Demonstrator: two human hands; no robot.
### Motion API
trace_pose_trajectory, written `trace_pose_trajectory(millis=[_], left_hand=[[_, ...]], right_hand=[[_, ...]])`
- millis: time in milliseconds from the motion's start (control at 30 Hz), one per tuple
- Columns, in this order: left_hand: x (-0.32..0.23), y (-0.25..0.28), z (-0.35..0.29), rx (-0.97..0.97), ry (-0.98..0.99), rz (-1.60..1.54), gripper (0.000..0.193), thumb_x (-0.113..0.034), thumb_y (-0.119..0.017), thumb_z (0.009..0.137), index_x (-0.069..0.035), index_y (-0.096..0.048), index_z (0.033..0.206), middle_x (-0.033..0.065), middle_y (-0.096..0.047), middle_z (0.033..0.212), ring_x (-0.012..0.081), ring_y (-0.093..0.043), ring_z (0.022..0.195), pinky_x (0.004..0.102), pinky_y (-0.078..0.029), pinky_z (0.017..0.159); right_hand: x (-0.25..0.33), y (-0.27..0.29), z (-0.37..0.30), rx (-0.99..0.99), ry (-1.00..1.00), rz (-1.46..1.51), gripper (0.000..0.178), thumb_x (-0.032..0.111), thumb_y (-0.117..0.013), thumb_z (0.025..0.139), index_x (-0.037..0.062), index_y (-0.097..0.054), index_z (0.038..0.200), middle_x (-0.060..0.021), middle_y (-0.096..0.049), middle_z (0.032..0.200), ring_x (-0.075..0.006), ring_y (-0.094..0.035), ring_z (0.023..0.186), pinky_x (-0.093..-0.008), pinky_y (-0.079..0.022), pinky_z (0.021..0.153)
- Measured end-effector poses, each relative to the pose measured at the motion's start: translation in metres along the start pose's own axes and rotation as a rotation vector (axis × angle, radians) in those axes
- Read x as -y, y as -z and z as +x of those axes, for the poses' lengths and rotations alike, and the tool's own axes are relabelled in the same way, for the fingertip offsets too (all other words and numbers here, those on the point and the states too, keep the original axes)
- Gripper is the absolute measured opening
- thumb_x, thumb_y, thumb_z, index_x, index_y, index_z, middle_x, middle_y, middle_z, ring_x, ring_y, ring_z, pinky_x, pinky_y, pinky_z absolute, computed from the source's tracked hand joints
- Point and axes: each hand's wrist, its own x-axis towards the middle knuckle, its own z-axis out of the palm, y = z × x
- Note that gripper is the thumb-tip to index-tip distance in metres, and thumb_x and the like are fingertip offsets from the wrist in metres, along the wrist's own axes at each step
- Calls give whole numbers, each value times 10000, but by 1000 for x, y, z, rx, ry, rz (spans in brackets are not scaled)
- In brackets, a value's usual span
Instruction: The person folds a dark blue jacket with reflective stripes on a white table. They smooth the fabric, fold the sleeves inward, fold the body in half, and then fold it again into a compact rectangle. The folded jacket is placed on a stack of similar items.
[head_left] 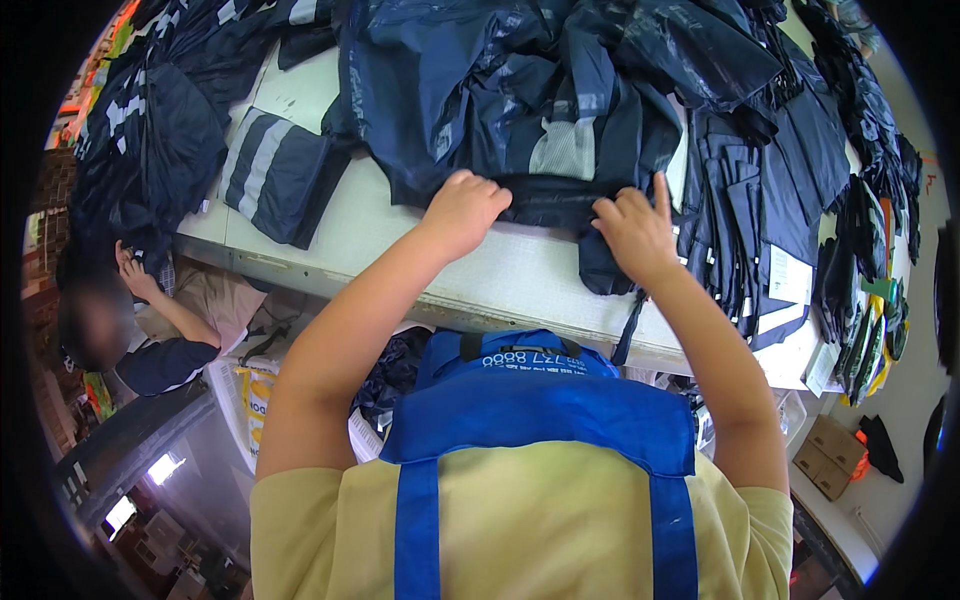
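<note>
A dark navy jacket (430, 110) of shiny cloth lies spread on the pale worktable (370, 230), with a light grey mesh patch (564, 148) near its lower edge. My left hand (466, 212) is closed on that edge, its fingers curled over the cloth. To the right, my right hand (638, 230) grips the same edge with its fingers bent and one finger sticking up. Between the two hands the hem runs as a dark rolled band. A flap of the cloth hangs below my right hand, and a dark cord (630, 328) dangles over the table's front edge.
A folded dark garment with pale stripes (270, 170) lies left of the jacket. Dark garments are heaped at far left (150, 150) and stacked at right (745, 200). Another person (170, 320) sits at the left. Cardboard boxes (830, 458) stand at lower right.
</note>
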Motion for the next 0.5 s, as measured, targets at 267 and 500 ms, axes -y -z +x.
trace_pose_trajectory(millis=[267, 500], left_hand=[[-86, -56, 61, -74, 121, -273, 272, -124, -560, 822, -47, -531, 1081, 133, -628, 1029, 316, -575, 978, 445, -467, 803], [-111, -57, 72, -106, 231, -155, 210, -179, -629, 814, -123, -638, 1017, 71, -582, 964, 292, -513, 977, 470, -409, 766]], right_hand=[[-4, -38, -3, -9, -148, 161, 110, 129, -636, 776, 99, -611, 879, -58, -567, 753, -244, -562, 907, -460, -358, 1017], [-18, -18, -31, -207, -392, 307, 267, 61, -675, 670, 47, -608, 928, -106, -617, 944, -317, -510, 1063, -457, -402, 896]])
